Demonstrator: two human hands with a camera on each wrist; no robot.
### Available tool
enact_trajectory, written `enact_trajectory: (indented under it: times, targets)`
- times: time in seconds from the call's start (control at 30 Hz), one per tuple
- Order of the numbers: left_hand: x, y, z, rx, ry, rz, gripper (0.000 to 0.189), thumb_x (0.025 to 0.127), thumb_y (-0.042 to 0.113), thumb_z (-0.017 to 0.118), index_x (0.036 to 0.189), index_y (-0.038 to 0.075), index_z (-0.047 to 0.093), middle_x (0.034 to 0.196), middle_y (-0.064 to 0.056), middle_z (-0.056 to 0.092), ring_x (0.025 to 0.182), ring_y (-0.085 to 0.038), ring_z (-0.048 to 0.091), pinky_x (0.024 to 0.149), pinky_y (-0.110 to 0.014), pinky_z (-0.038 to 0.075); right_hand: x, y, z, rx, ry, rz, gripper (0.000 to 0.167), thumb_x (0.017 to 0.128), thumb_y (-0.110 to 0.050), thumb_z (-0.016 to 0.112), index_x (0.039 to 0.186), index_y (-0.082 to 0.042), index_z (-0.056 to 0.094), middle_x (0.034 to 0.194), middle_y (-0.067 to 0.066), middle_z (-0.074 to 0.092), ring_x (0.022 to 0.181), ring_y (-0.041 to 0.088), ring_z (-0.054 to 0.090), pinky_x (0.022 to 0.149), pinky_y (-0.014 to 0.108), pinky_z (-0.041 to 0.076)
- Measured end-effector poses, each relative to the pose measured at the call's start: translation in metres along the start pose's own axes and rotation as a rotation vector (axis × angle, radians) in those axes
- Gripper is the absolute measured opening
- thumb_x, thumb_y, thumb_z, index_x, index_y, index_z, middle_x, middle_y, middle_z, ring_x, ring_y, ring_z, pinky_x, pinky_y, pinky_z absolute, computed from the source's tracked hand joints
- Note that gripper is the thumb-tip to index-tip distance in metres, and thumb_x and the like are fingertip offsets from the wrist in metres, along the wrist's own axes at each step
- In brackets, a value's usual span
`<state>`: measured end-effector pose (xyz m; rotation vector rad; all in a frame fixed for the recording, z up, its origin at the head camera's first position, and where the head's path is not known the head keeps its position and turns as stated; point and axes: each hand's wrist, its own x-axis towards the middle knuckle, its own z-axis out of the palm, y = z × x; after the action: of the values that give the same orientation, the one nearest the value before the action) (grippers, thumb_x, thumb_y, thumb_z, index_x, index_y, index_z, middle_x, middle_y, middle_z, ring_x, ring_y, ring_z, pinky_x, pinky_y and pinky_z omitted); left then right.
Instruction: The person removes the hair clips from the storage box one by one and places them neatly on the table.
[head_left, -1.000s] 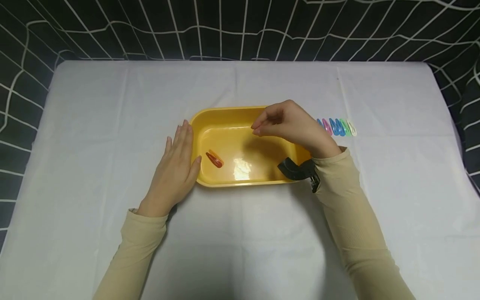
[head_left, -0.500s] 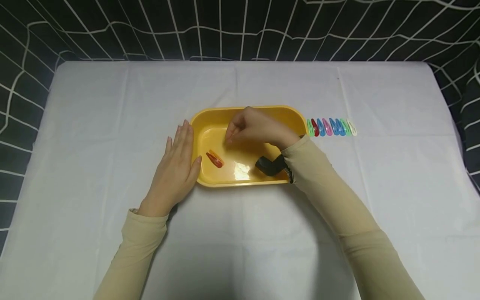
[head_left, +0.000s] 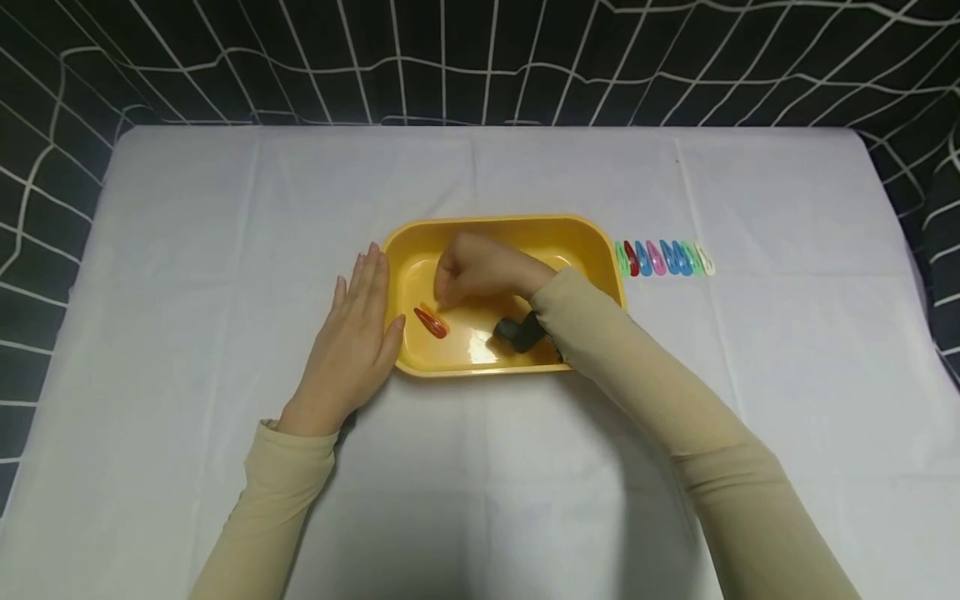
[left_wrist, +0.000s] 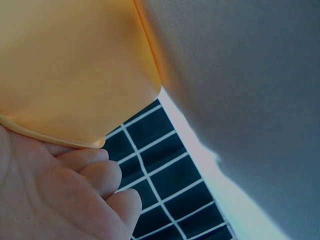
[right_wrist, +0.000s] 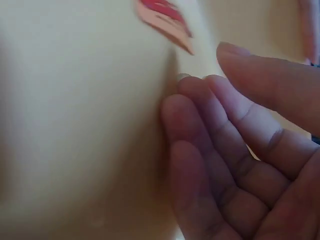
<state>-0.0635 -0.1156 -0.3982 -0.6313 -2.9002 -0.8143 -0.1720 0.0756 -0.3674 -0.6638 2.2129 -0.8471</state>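
A yellow tray (head_left: 510,363) lies on the white cloth, with a red hair clip (head_left: 431,323) and an orange hair clip (head_left: 437,313) side by side near its left end. My left hand (head_left: 348,346) rests with straight fingers along the tray's left rim; the left wrist view shows the palm (left_wrist: 55,195) against the rim from below. Inside the tray, my right hand (head_left: 483,271) has its fingertips right beside the two clips. In the right wrist view its fingers (right_wrist: 187,125) are loosely bent, the thumb (right_wrist: 265,82) stands apart from them, and nothing shows between them.
Right of the tray, a row of several coloured hair clips (head_left: 664,258) lies on the tablecloth (head_left: 795,367). A dark wrist mount (head_left: 521,333) hangs under the right sleeve, over the tray. Dark fabric with a white grid (head_left: 480,75) surrounds the table's far side.
My right hand has moved left and toward me across the tray to the two clips, uncovering the left end of the clip row. The left hand has stayed at the rim.
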Motion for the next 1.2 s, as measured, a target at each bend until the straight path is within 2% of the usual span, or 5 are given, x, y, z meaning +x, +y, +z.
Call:
enact_trajectory:
  times: [0.2, 0.5, 0.67, 0.97, 1.2]
  targets:
    - [0.000, 0.000, 0.000, -0.004, -0.003, -0.002, 0.064, 0.098, 0.021, 0.040, 0.147, -0.009, 0.012, 0.156, -0.019, 0.008, 0.143, -0.029, 0.008, 0.114, -0.046, 0.007, 0.005, -0.001, 0.008, -0.065, -0.010, -0.029, 0.007, 0.071, -0.008, 0.077, 0.072, -0.004, 0.070, 0.063, -0.005, 0.059, 0.060, 0.009, 0.046, 0.057, 0.020, 0.037]
    - [0.000, 0.000, 0.000, -0.003, 0.012, 0.010, 0.063, 0.098, 0.021, 0.039, 0.146, -0.010, 0.014, 0.155, -0.020, 0.010, 0.142, -0.032, 0.011, 0.114, -0.047, 0.007, 0.007, -0.011, 0.017, -0.280, 0.015, -0.033, 0.023, 0.066, -0.018, 0.083, 0.058, -0.012, 0.062, 0.055, -0.006, 0.056, 0.058, 0.011, 0.048, 0.055, 0.022, 0.035]
    - [0.000, 0.000, 0.000, -0.001, 0.006, 0.009, 0.063, 0.098, 0.021, 0.041, 0.146, -0.010, 0.014, 0.155, -0.019, 0.009, 0.143, -0.031, 0.010, 0.114, -0.046, 0.007, 0.007, -0.013, 0.019, -0.332, 0.009, -0.033, 0.017, 0.066, -0.013, 0.079, 0.058, -0.013, 0.064, 0.055, -0.006, 0.059, 0.058, 0.012, 0.050, 0.054, 0.022, 0.036]
    - [-0.001, 0.000, 0.000, -0.004, 0.005, 0.009, 0.063, 0.098, 0.021, 0.039, 0.147, -0.009, 0.013, 0.156, -0.019, 0.008, 0.143, -0.030, 0.009, 0.114, -0.047, 0.007, 0.008, -0.007, 0.013, -0.156, -0.070, 0.016, 0.008, 0.071, -0.001, 0.072, 0.067, -0.008, 0.070, 0.059, -0.001, 0.065, 0.063, 0.014, 0.055, 0.065, 0.022, 0.040]
    - [-0.001, 0.000, 0.000, -0.001, -0.002, 0.010, 0.064, 0.098, 0.021, 0.040, 0.146, -0.010, 0.012, 0.156, -0.019, 0.008, 0.143, -0.029, 0.007, 0.114, -0.046, 0.007, 0.005, -0.001, 0.010, 0.044, -0.110, 0.080, 0.004, 0.073, 0.002, 0.071, 0.075, -0.002, 0.071, 0.063, 0.003, 0.066, 0.056, 0.011, 0.048, 0.055, 0.019, 0.039]
